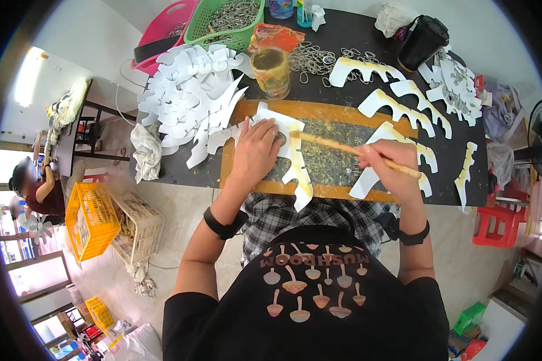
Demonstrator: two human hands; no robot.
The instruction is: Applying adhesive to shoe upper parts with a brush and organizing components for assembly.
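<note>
My right hand (396, 168) grips a long brush with a wooden handle (337, 144). The brush tip touches a white scalloped cut-out (297, 163), whose edge is coated with yellowish glue. My left hand (256, 151) lies flat on the left part of this cut-out, fingers stretched out. Both are over a glue-stained board (331, 169) with a brown border. Beside my right hand, partly under it, lie further glue-edged white cut-outs (391, 133). A glue-smeared jar (271, 75) stands just beyond the board.
A heap of white cut-outs (193, 90) covers the table's left. Behind are pink (170, 27) and green baskets (247, 36), metal rings (313, 59) and a black tumbler (424, 42). Yellow crates (90, 219) and a red stool (497, 225) stand on the floor. Another person (42, 195) sits far left.
</note>
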